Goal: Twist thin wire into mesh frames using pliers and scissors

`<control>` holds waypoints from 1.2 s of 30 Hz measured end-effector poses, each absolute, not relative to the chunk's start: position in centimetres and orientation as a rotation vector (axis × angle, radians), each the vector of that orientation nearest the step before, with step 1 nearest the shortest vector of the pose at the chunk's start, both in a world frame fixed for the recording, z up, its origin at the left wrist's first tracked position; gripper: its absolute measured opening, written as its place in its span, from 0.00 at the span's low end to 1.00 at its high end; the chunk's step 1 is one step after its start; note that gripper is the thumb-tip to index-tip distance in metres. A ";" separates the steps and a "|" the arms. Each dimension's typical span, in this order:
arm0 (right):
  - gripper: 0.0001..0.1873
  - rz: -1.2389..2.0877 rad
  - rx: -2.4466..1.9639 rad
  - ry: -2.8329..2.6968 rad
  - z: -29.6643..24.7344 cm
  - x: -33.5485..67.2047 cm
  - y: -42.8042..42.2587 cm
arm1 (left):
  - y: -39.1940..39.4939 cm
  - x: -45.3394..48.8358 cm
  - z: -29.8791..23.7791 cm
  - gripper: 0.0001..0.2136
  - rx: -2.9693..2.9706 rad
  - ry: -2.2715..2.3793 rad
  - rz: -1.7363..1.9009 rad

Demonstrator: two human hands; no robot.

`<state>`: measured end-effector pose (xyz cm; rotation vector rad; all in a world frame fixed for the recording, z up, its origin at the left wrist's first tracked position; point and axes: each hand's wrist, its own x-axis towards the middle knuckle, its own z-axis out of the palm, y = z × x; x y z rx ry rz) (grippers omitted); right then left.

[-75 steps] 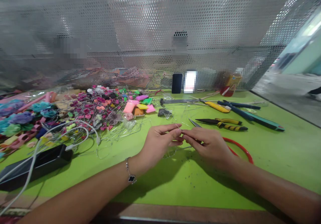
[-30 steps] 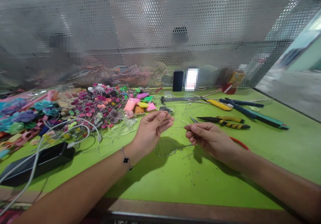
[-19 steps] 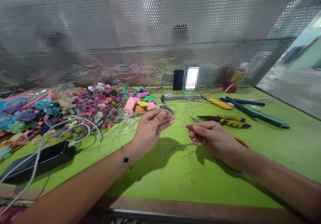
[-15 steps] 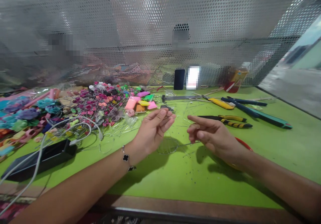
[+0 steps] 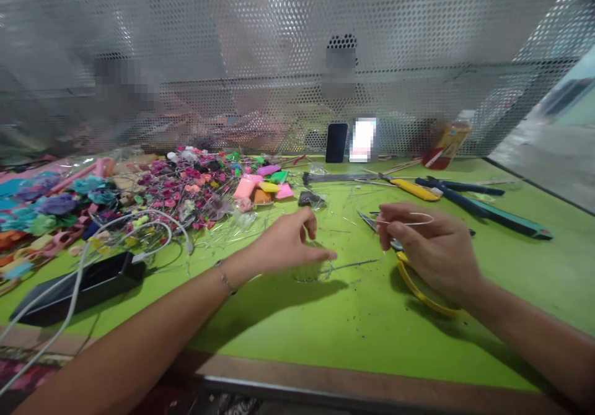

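My left hand (image 5: pixel 288 243) is lowered to the green table (image 5: pixel 325 322), its fingers pressed together on a small coil of thin wire (image 5: pixel 309 272) lying there. My right hand (image 5: pixel 434 251) is to the right, fingers curled over a pair of scissors (image 5: pixel 421 291). The scissors' yellow handle loop shows under the palm and the metal tip (image 5: pixel 367 220) pokes out to the left. A thin pale wire loop (image 5: pixel 409 218) lies across the right hand's fingers.
Coloured clay flowers on wires (image 5: pixel 186 192) and clay blocks (image 5: pixel 260 191) are heaped at the left. A black box with a white cable (image 5: pixel 93 282) lies at the near left. Pliers and cutters (image 5: pixel 465 195) lie at the back right, with two phones (image 5: pixel 349 141) and a perforated metal screen (image 5: pixel 279 62) behind.
The hands were pinching a fine wire together, then drew apart. The left hand dropped onto the wire coil; the right hand moved right onto the scissors.
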<state>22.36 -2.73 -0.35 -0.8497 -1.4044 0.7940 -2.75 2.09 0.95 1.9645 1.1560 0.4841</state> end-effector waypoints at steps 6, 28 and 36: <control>0.15 0.954 -1.013 -1.337 -0.8 23.1 -1.5 | 1.0 -3.2 1.5 0.20 2.465 1.122 0.005; 0.14 1.067 -0.997 -1.082 -1.2 23.8 0.0 | 2.7 -3.0 0.3 0.38 1.387 1.050 0.504; 0.15 1.097 -1.041 -1.091 -1.7 24.2 0.3 | 2.6 -3.0 -0.2 0.39 1.283 0.931 0.581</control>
